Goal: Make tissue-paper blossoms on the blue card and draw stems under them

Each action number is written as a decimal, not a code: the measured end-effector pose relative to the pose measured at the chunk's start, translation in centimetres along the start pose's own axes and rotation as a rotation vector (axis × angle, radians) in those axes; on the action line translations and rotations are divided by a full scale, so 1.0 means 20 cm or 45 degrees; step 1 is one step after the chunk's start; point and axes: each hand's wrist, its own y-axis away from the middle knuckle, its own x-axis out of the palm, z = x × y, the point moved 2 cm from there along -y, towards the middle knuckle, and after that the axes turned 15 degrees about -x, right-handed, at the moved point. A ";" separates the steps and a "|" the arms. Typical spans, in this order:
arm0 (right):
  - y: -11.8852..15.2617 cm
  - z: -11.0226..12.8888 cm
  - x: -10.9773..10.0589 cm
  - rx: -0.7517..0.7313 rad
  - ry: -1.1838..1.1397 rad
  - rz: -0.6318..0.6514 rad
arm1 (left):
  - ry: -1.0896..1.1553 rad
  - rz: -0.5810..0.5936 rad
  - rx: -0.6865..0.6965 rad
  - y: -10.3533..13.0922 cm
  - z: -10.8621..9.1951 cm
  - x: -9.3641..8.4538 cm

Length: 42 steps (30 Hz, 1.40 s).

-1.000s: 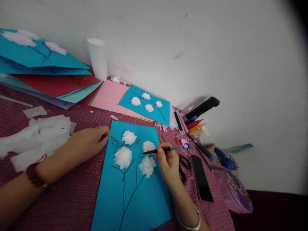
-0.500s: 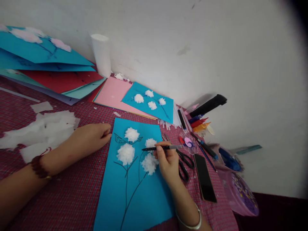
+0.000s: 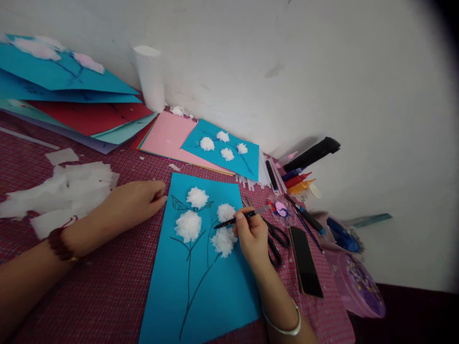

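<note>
My right hand (image 3: 253, 234) grips a black pen (image 3: 229, 222), its tip over the blue paper (image 3: 215, 296) between two white tissue flowers. That paper bears several white tissue flowers (image 3: 188, 226), with stems and leaves drawn in dark lines. The hand partly covers the lower right flower (image 3: 224, 242). Loosely curled, my left hand (image 3: 141, 200) lies at the paper's left edge with nothing visible in its fingers. Close behind my right hand are black-handled scissors (image 3: 275, 243), partly hidden by it.
White tissue pieces (image 3: 82, 186) lie left. Behind are a second blue flower sheet (image 3: 229, 155), pink paper (image 3: 167, 136), a white roll (image 3: 149, 79) and stacked coloured sheets (image 3: 96, 117). A phone (image 3: 306, 262), paint tubes (image 3: 297, 180) and a pink tub (image 3: 353, 291) stand right.
The pen's tip has shifted slightly down and its shaft is more slanted, the back end now higher. My left hand has stayed by the paper's edge.
</note>
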 end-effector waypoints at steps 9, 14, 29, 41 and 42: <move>-0.01 0.00 0.01 0.035 -0.068 -0.006 | 0.014 -0.010 0.016 0.00 0.00 0.00; 0.00 0.02 0.02 0.056 -0.163 -0.030 | 0.017 -0.009 0.007 0.00 -0.01 -0.01; 0.01 0.05 0.03 0.036 -0.082 0.034 | 0.014 0.040 0.021 0.02 -0.02 -0.04; 0.03 0.02 0.03 0.039 -0.076 0.072 | -0.009 0.057 0.023 0.00 -0.01 -0.04; 0.04 0.02 0.03 0.035 -0.071 0.080 | -0.005 0.081 0.035 0.00 0.00 -0.04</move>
